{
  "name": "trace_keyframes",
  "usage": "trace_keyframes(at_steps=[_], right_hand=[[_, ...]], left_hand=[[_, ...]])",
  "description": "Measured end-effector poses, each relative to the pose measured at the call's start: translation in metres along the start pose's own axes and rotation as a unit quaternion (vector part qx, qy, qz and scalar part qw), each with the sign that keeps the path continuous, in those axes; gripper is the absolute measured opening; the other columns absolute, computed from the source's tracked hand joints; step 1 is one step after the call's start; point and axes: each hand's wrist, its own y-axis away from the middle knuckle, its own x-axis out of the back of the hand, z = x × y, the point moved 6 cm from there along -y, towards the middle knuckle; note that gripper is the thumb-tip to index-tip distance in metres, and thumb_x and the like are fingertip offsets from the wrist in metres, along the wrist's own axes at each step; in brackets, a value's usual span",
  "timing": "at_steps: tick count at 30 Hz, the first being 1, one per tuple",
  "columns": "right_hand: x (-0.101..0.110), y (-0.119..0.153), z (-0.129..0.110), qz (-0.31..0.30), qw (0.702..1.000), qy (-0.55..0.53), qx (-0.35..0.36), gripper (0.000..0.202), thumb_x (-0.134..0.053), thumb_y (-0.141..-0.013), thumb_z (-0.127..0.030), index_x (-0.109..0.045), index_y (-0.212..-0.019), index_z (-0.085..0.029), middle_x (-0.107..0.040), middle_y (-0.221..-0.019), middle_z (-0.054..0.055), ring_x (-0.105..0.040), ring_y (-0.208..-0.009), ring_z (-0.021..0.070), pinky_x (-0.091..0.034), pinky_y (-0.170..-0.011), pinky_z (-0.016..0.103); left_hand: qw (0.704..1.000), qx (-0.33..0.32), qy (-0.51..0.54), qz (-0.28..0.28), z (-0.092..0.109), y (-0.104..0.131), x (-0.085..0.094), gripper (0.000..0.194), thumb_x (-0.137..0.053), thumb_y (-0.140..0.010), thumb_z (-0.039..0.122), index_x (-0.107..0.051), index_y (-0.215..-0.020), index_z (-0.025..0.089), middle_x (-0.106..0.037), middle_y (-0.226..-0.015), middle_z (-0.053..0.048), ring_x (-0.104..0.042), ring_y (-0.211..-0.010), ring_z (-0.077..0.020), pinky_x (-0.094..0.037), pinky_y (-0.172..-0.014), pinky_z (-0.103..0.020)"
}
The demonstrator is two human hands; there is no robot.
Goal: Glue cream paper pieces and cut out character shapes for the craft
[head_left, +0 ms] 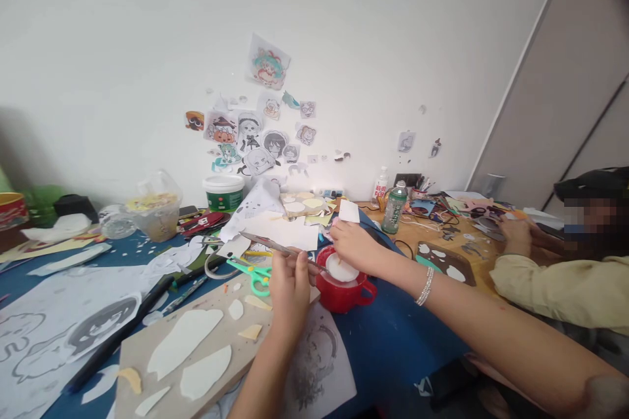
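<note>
The left hand (291, 272) clasps a slim tool (265, 242) beside the red mug (339, 294), just right of the board (233, 321). The right hand (354, 247) is over the mug (its grip, I can't tell).

pale wall (393, 46) | blue-covered table (407, 314) | grey panel (545, 78) right, possibly a door

The place appears to be used as a craft room: cut paper pieces (185, 344) and scissors (258, 276) are strewn about, and printed cartoon drawings (249, 132) are stuck to the wall (354, 46).
</note>
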Motion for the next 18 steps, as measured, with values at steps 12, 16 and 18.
trace_keyframes(at_steps=[12, 16, 18], right_hand=[[-0.0062, -0.0026, -0.0035, -0.018, 0.999, 0.035, 0.013, 0.019, -0.052, -0.084, -0.011, -0.069, -0.091, -0.01, -0.061, -0.105, 0.013, -0.048, -0.099, 0.026, -0.037, -0.08, 0.036], [-0.002, -0.0012, -0.0037, -0.012, 0.999, 0.037, 0.014, 0.018, -0.052, -0.084, -0.011, -0.069, -0.088, -0.011, -0.062, -0.1, 0.012, -0.048, -0.099, 0.0255, -0.038, -0.079, 0.036], [0.0016, 0.0, -0.0018, -0.002, 0.999, 0.03, 0.01, 0.016, -0.053, -0.083, -0.011, -0.069, -0.085, -0.011, -0.061, -0.095, 0.011, -0.048, -0.097, 0.0253, -0.038, -0.077, 0.035]], left_hand=[[1.0, 0.001, 0.004, 0.002, 0.0017, 0.0, 0.0003, 0.021, -0.045, -0.083, 0.042, -0.037, -0.079, 0.023, -0.059, -0.05, 0.005, -0.054, -0.04, -0.0125, -0.044, -0.044, -0.025], [1.0, 0.001, 0.006, 0.003, 0.0038, -0.0001, 0.0002, 0.022, -0.045, -0.083, 0.042, -0.037, -0.078, 0.023, -0.059, -0.05, 0.005, -0.054, -0.04, -0.0126, -0.043, -0.043, -0.025], [1.0, 0.002, 0.006, 0.006, 0.0051, 0.0005, 0.0008, 0.022, -0.045, -0.083, 0.042, -0.037, -0.077, 0.023, -0.058, -0.05, 0.005, -0.054, -0.039, -0.0127, -0.042, -0.043, -0.025]])
